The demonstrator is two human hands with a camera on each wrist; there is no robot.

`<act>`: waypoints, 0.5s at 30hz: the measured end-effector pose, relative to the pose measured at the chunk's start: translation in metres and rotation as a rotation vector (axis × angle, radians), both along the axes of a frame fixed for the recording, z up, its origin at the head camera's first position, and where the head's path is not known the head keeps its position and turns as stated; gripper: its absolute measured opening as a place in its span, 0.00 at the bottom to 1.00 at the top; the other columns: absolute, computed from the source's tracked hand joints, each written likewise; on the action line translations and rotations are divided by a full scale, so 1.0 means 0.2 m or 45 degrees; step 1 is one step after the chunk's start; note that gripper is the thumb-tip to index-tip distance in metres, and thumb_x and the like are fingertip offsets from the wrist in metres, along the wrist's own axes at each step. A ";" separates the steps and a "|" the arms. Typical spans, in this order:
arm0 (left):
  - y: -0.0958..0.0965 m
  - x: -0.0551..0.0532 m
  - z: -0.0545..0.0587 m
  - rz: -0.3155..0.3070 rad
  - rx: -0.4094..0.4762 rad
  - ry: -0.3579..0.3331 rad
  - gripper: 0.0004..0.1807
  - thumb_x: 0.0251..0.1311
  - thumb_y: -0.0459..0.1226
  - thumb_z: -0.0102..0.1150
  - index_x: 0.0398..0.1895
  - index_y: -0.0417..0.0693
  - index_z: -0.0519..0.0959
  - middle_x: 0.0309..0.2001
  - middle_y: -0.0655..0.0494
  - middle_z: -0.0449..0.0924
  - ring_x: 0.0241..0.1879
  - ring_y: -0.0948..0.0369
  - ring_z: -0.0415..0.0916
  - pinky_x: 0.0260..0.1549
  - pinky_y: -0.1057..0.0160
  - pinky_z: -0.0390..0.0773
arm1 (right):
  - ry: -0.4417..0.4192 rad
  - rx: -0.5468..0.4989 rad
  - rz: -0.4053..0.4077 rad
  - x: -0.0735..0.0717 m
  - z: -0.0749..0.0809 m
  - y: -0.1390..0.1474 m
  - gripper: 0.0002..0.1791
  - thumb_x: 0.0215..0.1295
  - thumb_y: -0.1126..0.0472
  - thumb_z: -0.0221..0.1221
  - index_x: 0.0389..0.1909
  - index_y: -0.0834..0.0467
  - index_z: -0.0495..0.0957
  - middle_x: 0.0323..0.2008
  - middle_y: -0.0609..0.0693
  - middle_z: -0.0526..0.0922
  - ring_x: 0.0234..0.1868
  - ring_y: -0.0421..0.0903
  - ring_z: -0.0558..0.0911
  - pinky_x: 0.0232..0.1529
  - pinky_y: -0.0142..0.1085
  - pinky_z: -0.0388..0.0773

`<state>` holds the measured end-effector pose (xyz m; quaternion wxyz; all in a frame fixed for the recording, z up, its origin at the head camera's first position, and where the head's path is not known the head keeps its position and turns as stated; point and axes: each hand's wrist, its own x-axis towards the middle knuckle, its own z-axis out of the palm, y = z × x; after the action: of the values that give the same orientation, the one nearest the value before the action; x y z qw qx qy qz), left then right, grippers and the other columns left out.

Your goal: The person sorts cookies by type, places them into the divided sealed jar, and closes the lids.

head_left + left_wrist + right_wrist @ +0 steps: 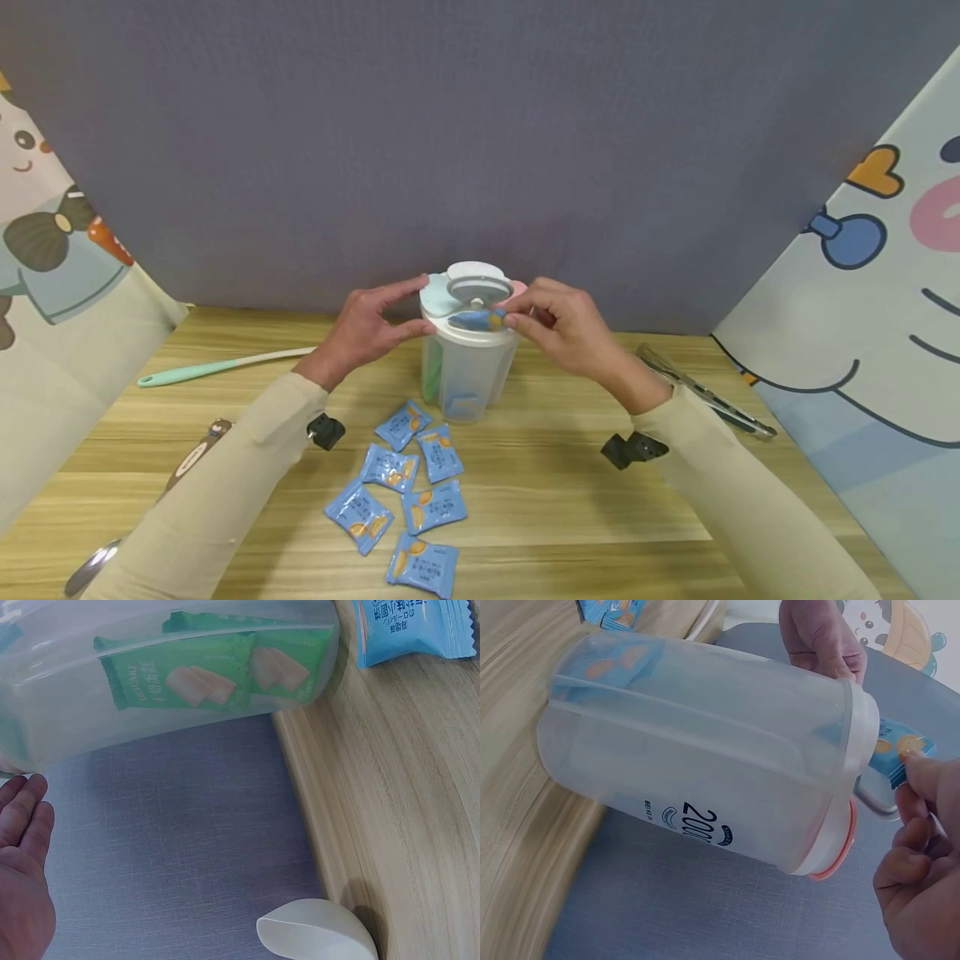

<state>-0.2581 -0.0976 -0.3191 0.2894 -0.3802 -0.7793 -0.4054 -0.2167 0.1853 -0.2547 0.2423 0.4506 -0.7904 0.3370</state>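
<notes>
A clear plastic storage canister (468, 375) with a white-rimmed lid (477, 337) stands near the back wall. Its middle flap (480, 288) is raised, between a pale blue flap (437, 293) and a pink one. My right hand (562, 325) pinches a blue snack packet (476, 321) between thumb and fingers, at the opening in the lid. My left hand (375, 321) touches the lid's left edge with its thumb in front and straight fingers behind. Inside the canister are a blue packet (622, 664) and green packets (180, 679) in separate compartments.
Several blue packets (390, 468) lie on the wooden table before the canister. A mint-handled utensil (187, 372) and a brown-handled spoon (187, 458) lie left. Metal tongs (712, 400) lie to the right, partly under my forearm. A grey wall (480, 150) rises behind.
</notes>
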 end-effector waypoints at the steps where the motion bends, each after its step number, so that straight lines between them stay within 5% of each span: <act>1: 0.00 0.00 0.00 -0.001 0.001 0.001 0.35 0.42 0.41 0.76 0.57 0.41 0.76 0.54 0.48 0.77 0.53 0.52 0.75 0.51 0.54 0.74 | -0.002 -0.005 -0.006 0.00 0.00 0.00 0.07 0.54 0.72 0.66 0.33 0.61 0.84 0.22 0.43 0.71 0.18 0.39 0.63 0.17 0.30 0.60; 15: 0.00 0.00 0.00 0.004 -0.005 -0.005 0.35 0.42 0.40 0.76 0.58 0.41 0.76 0.55 0.49 0.76 0.54 0.52 0.74 0.51 0.54 0.73 | 0.014 -0.109 -0.076 -0.02 0.00 -0.01 0.05 0.54 0.71 0.67 0.32 0.62 0.84 0.26 0.47 0.77 0.20 0.40 0.66 0.18 0.29 0.61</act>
<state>-0.2580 -0.0982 -0.3193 0.2878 -0.3786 -0.7813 -0.4043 -0.2200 0.1841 -0.2554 0.2756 0.4179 -0.7870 0.3606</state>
